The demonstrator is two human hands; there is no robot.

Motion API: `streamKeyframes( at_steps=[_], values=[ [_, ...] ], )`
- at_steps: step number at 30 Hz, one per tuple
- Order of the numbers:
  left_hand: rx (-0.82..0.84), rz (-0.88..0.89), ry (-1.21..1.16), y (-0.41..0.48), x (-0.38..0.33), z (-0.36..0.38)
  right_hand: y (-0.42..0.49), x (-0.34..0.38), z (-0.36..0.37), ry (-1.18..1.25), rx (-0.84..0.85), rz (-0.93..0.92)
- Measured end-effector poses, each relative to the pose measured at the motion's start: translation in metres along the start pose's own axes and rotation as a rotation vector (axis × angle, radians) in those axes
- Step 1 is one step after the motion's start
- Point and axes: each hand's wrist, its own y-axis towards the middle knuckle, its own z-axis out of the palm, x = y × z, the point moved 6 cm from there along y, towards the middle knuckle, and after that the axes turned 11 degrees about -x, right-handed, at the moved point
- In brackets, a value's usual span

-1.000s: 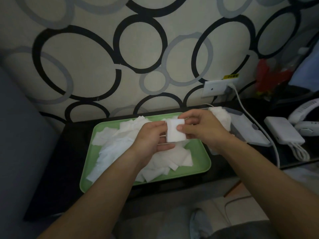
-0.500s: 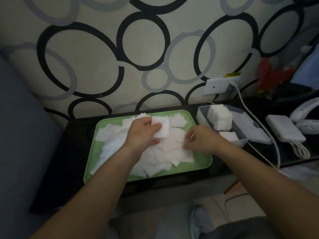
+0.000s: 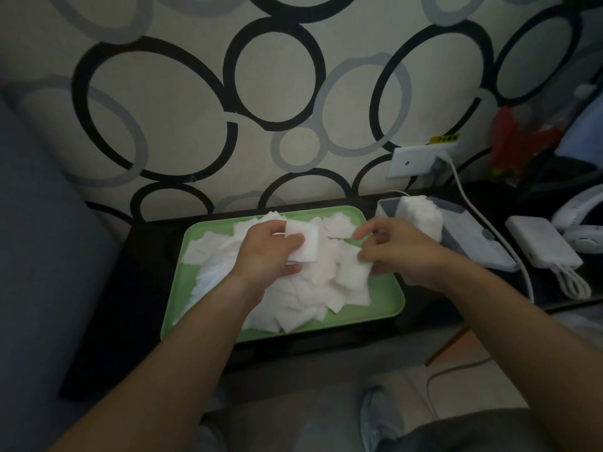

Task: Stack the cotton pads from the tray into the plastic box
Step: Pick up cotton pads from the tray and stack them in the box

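Over the dark worktop, left fingers still grip my white cotton-pad stack while right fingers, back down on the green plastic tray, pinch the next pad to add.

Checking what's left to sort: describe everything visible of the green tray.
The green tray is a shallow, plastic-looking rectangle with rounded corners, lying flat on the dark table by the wall. Loose white cotton pads cover most of it; bare green shows along the left, near and right edges. Above it the left hand holds a small stack of pads; the right hand pinches one pad in the heap. The plastic box stands to its right.
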Motion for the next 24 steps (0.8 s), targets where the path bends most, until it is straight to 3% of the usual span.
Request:
streamKeyframes(
  at_steps=[6, 12, 20, 24],
  values=[
    [0.133, -0.048, 0.037, -0.008, 0.004, 0.013, -0.007, 0.026, 0.012, 0.388, 0.121, -0.079],
    [0.253, -0.028, -0.025, -0.02, -0.006, 0.02, -0.003, 0.032, 0.018, 0.217, -0.04, -0.214],
    [0.234, -0.016, -0.017, -0.026, -0.012, 0.006, -0.004, 0.041, 0.03, 0.163, -0.117, -0.235],
    [0.153, -0.108, -0.072, -0.027, -0.011, -0.007, -0.005, 0.043, 0.043, 0.12, -0.127, -0.236]
  ],
)
